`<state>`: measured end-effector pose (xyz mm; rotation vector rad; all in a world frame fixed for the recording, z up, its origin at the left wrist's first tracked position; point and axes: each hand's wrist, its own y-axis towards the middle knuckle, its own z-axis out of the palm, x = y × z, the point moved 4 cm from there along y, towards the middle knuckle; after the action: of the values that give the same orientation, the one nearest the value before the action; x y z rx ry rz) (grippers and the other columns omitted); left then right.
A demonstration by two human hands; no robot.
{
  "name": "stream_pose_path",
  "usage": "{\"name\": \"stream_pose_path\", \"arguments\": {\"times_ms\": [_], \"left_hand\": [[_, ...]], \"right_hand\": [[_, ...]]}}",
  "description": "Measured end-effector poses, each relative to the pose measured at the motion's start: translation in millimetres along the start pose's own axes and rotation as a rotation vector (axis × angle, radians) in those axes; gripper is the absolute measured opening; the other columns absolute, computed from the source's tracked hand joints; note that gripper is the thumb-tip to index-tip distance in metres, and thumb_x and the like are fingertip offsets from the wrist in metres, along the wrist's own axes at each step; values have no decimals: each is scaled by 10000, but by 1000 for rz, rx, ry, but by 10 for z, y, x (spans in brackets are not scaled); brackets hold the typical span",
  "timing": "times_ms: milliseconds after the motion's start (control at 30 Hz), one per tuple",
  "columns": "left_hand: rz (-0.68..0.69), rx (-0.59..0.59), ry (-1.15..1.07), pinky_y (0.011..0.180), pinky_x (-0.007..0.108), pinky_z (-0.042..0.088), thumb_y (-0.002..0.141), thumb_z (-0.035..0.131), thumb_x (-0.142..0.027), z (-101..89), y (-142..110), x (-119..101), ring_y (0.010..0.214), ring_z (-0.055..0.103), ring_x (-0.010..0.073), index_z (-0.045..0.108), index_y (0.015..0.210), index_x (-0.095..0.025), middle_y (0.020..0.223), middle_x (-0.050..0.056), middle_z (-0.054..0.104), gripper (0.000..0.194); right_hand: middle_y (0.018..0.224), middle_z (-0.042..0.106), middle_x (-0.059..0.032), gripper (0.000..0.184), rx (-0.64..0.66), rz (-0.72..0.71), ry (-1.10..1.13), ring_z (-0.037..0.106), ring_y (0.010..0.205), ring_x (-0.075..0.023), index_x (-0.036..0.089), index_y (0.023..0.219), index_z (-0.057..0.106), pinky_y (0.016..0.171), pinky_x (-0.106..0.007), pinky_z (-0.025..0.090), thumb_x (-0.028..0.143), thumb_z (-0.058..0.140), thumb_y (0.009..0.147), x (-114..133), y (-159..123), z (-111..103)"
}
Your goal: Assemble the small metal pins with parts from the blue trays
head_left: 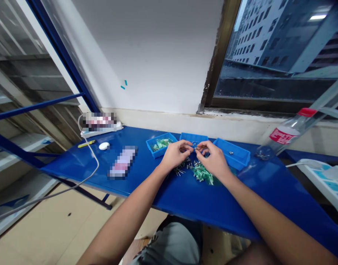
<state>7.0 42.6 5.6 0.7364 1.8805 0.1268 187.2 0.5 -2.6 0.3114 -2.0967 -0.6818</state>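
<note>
My left hand [176, 152] and my right hand [211, 156] meet fingertip to fingertip above the blue table, just in front of the middle blue tray [193, 136]. Both are closed in a pinch. Whatever lies between the fingertips is too small to name. Beneath my right hand lies a heap of small green pieces [202, 173]. Small metal pins [180, 170] are scattered under my left hand. The left blue tray [155, 154] contains more green pieces. Inside the right blue tray [239, 160] sits a small metal part [231, 152].
A clear bottle [282, 136] with a red cap leans at the right. On the left are a blurred-out flat object [122, 162], a white rounded object [104, 146], a yellow cutter [86, 144] and a cable [95, 167]. A white power strip [320, 178] lies at far right.
</note>
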Motion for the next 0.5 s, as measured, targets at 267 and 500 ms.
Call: {"name": "stream_pose_path", "arguments": {"times_ms": [267, 500], "left_hand": [[184, 127, 398, 973, 368, 564, 970, 660, -277, 21, -12, -55, 1040, 744, 254, 778, 1070, -176, 1095, 90, 803, 185], [306, 338, 430, 1023, 361, 543, 951, 699, -361, 124, -84, -100, 1104, 742, 267, 800, 1149, -190, 1168, 114, 798, 280]], "right_hand": [[1051, 694, -124, 254, -99, -227, -470, 619, 1036, -306, 210, 1127, 674, 959, -442, 489, 164, 513, 936, -1, 123, -251], [918, 681, -175, 175, -110, -188, -927, 540, 936, -348, 179, 921, 728, 796, -463, 437, 215, 557, 908, -252, 130, -438]]}}
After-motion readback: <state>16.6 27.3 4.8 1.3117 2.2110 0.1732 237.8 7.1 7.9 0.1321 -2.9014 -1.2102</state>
